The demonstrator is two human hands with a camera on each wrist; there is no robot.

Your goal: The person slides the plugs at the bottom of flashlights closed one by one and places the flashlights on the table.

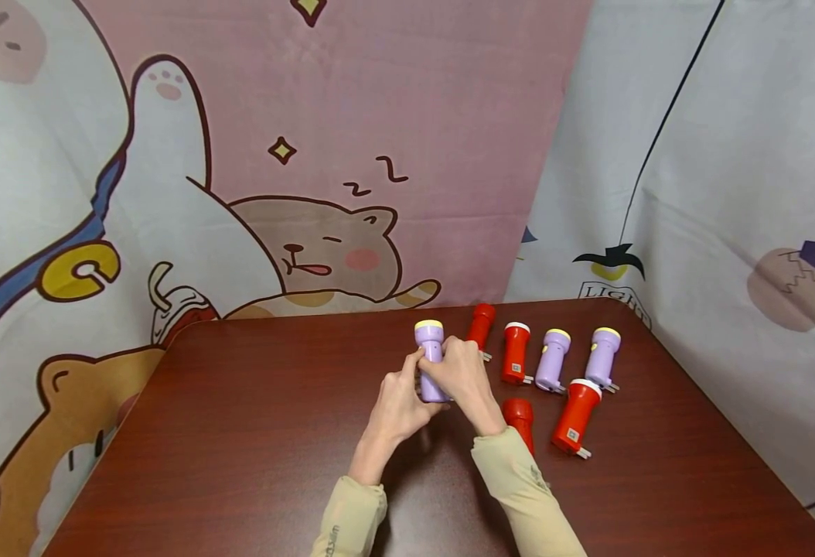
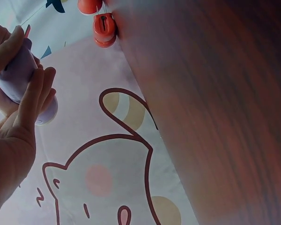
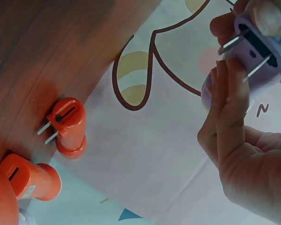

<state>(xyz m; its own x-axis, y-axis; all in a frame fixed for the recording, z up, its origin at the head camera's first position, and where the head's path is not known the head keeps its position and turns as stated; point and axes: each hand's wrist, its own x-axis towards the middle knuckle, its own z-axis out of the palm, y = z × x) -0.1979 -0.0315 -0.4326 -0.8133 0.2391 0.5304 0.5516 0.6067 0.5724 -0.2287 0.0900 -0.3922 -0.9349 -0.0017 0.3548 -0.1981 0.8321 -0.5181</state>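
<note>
The lilac plug-in flashlight (image 1: 431, 375) is in the person's two hands, to the left of the back-row white-rimmed red flashlight (image 1: 516, 353). From the left hand (image 1: 399, 402) it lies on the right side; from the right hand (image 1: 465, 373) it lies on the left. Neither is nearer, as both touch it. The left hand grips its left side and lower end; the right hand has its thumb laid across the barrel, so both are closed around the same body.

In the head view its long axis runs almost straight away from the person, the yellow-rimmed lamp end (image 1: 428, 328) far and the plug end near. The right wrist view shows two metal prongs (image 3: 258, 68) standing out at that plug end, and the flashlight appears to be off the surface (image 1: 275, 433).

Between it and the back-row white-rimmed red flashlight, partly behind the right hand, is an all-red flashlight (image 1: 481, 325). To the right of that same landmark are two more lilac flashlights (image 1: 552, 360); nearer the person and right of it is another white-rimmed red flashlight (image 1: 576, 418).
</note>
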